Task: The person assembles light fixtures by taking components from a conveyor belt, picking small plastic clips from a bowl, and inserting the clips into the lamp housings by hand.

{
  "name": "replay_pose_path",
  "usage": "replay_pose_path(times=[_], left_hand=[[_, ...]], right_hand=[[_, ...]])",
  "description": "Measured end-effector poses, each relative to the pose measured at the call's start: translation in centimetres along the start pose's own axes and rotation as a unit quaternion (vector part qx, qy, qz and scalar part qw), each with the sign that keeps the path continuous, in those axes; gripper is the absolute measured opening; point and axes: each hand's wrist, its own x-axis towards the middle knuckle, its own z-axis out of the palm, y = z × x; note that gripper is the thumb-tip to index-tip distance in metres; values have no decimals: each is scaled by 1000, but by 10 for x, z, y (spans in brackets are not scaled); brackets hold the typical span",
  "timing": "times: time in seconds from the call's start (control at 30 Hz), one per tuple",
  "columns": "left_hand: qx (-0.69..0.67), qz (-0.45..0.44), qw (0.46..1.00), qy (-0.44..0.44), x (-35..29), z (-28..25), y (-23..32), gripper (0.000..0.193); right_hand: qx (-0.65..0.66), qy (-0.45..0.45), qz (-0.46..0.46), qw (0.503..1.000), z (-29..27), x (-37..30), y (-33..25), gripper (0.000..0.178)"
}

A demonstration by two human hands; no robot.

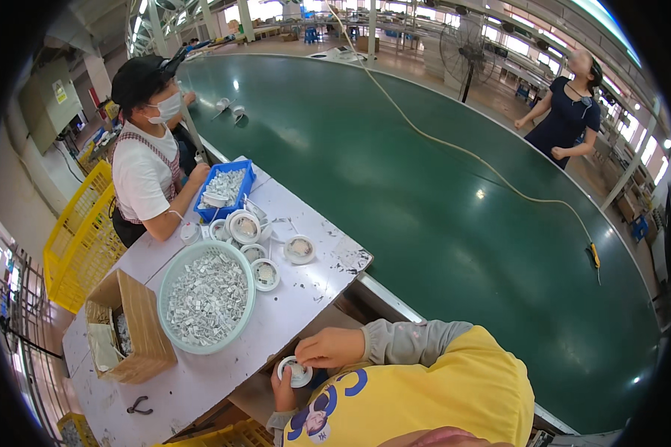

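Note:
My left hand (283, 392) grips a small round white housing (296, 374) by its edge, close to my body at the table's near side. Over the housing's open face, my right hand (331, 348) has its fingers pinched together at the rim. Whatever lies between those fingers is too small to make out. Ahead of my hands, several similar round white housings (265, 275) lie on the white table (306, 304), some stacked and with leads. Left of them stands a pale green basin (169, 325) heaped with small white parts (207, 298).
A blue bin (247, 182) of small parts sits at the table's far end, beside a seated masked person (143, 171). A cardboard box (145, 357) and pliers (139, 407) are at left. A green conveyor belt (440, 216) runs alongside; another person (566, 112) stands beyond it.

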Motion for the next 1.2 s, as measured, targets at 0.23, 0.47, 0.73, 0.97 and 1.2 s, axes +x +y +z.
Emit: replay_pose_path(times=[0.23, 0.47, 0.73, 0.97, 1.2], left_hand=[[106, 42, 992, 50, 4, -17, -9, 36], [102, 5, 988, 114, 1, -36, -41, 36], [-123, -142, 977, 98, 0, -31, -74, 35], [-14, -194, 979, 59, 19, -26, -91, 37], [23, -212, 977, -22, 35, -18, -101, 43]], right_hand=[[-35, 111, -107, 987, -35, 84, -5, 8], [-153, 31, -121, 980, -20, 185, 39, 17], [-205, -29, 28, 978, -2, 191, 73, 27], [-182, -65, 90, 977, -8, 190, 66, 12], [-226, 34, -11, 973, 0, 190, 70, 18]])
